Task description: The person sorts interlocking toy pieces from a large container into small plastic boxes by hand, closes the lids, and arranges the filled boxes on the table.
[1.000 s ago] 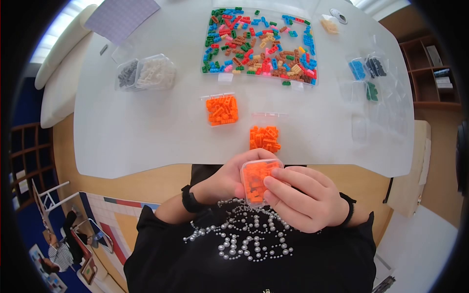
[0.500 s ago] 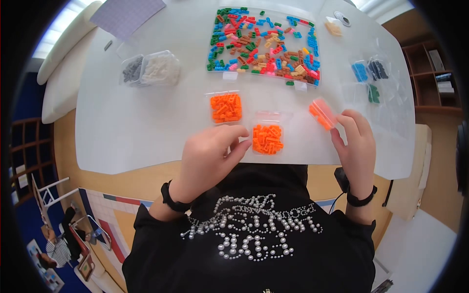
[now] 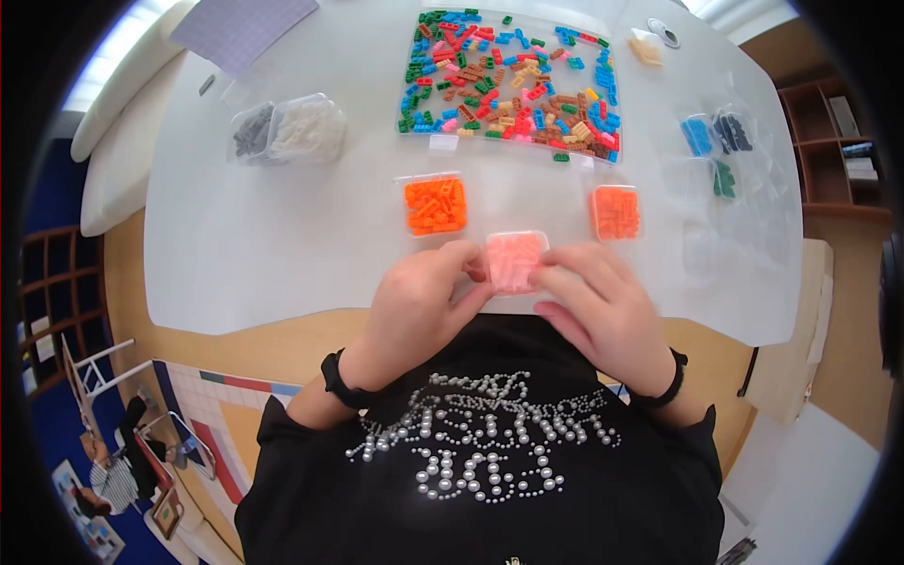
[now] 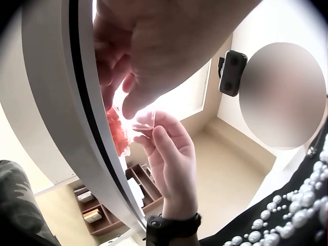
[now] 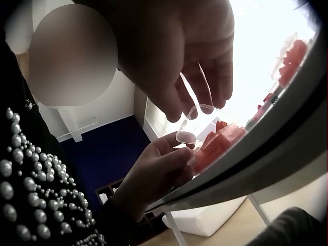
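In the head view, a clear box of orange bricks [image 3: 515, 263] is at the table's front edge, its lid over the bricks. My left hand [image 3: 414, 299] pinches its left side, and my right hand [image 3: 603, 306] holds the lid by its right edge. The right wrist view has the clear lid [image 5: 207, 114] tilted above the bricks [image 5: 220, 146], between my right hand [image 5: 189, 56] and left hand [image 5: 154, 171]. In the left wrist view, my right hand [image 4: 177, 164] pinches clear plastic below my left hand [image 4: 159, 46]. How tightly the lid sits is unclear.
An uncovered box of orange bricks [image 3: 436, 205] stands left, and a lidded one [image 3: 617, 213] right. Behind lies a wide tray of mixed bricks [image 3: 508, 85]. Grey and white bricks fill boxes [image 3: 306, 132] at back left; small boxes [image 3: 698, 137] stand at right.
The lidded box that was by my right hand now stands flat on the table at right. My right hand has moved left to the middle box, whose lid has swung over its bricks.
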A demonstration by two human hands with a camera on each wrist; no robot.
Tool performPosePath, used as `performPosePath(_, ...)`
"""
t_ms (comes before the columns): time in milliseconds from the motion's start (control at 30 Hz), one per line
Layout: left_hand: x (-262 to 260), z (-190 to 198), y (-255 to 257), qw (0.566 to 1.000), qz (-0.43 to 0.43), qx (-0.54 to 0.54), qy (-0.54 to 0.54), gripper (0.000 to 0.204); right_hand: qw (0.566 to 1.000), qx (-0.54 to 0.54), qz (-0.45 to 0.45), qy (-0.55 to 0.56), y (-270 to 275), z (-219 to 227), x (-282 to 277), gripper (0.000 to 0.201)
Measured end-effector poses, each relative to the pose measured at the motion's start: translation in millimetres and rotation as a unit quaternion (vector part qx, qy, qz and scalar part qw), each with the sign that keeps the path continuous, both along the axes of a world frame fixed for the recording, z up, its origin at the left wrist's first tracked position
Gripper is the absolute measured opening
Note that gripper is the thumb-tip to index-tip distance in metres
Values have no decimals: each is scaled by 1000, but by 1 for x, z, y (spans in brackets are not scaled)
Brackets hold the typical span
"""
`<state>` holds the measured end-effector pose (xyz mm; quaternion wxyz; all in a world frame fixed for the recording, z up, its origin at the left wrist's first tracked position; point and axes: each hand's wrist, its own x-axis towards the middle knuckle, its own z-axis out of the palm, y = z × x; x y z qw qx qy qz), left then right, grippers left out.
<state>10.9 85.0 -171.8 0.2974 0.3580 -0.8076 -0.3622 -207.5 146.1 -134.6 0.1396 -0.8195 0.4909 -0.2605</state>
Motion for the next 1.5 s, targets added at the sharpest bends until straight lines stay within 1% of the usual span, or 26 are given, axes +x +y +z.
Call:
performPosePath(33,2,0,0,1000,1,1,0,27,1000,1,1,0,3,-5,1,39)
performPosePath(100,4,0,0,999,-20,38,-9,40,1000,-18,3,-1,8,-16,3,34)
performPosePath(133,5,2,-1,999,-21,40,-8,40,1000,-17,2,0,9,-17,3,34)
performPosePath(200,7,12,-4,996,-80,31,-26,60,999,-41,-14,15,10,-18,4,31)
performPosePath(233,7,16,-5,996,-81,31,-26,60,999,-41,-15,15,10,-19,5,31)
performPosePath(300,8,20,-6,990,-111,43,-70,73,997,-65,-19,45,10,-21,6,29)
performPosePath(433,-2,13,-5,991,-95,3,-95,75,992,-98,-13,73,5,-23,9,29)
performPosePath(500,-4,6,-5,993,-63,-43,-95,75,996,-73,-3,49,2,-21,9,30)
performPosePath(533,-6,9,-6,993,-63,-45,-94,75,996,-75,-3,49,0,-20,6,30)
performPosePath(600,-7,16,-9,987,-46,48,-148,71,999,-5,-3,-45,-3,-17,1,32)
performPosePath(633,-7,15,-10,987,-46,48,-148,71,999,-6,-2,-45,-3,-16,1,32)
performPosePath(700,-9,13,-10,993,-48,-13,-111,69,990,39,-75,-117,-2,-15,3,35)
performPosePath(733,-9,13,-10,993,-48,-12,-111,69,989,40,-75,-117,-2,-16,3,35)
performPosePath(800,-11,15,-12,991,-46,-17,-123,64,985,93,-96,-112,-1,-19,3,36)
performPosePath(933,-12,15,-14,991,-48,-21,-127,62,988,72,-96,-100,1,-29,4,36)
performPosePath(1033,-12,17,-16,987,-58,3,-148,60,989,57,-89,-99,0,-27,3,36)
performPosePath(1100,-13,16,-15,988,-57,-4,-146,60,998,14,-61,-25,-2,-20,4,35)
performPosePath(1133,-13,17,-16,988,-57,-4,-147,60,998,15,-62,-26,-2,-19,5,35)
performPosePath(1200,-14,21,-18,981,-69,10,-180,60,998,-6,-51,24,-3,-15,7,32)
performPosePath(1233,-15,21,-19,981,-70,8,-179,60,998,-8,-53,25,-5,-13,6,32)
performPosePath(1300,-15,21,-20,976,-76,23,-203,64,994,78,-59,-43,-10,-9,2,33)
performPosePath(1333,-15,22,-20,976,-76,21,-202,64,994,76,-59,-42,-11,-10,2,33)
performPosePath(1400,-12,23,-18,985,-76,-6,-153,67,998,-37,-54,8,-11,-15,3,26)
performPosePath(1433,-12,22,-17,985,-76,-4,-153,67,998,-35,-53,7,-11,-15,3,26)
performPosePath(1500,-11,17,-15,987,-52,14,-149,67,997,-46,-56,-38,-11,-15,2,28)
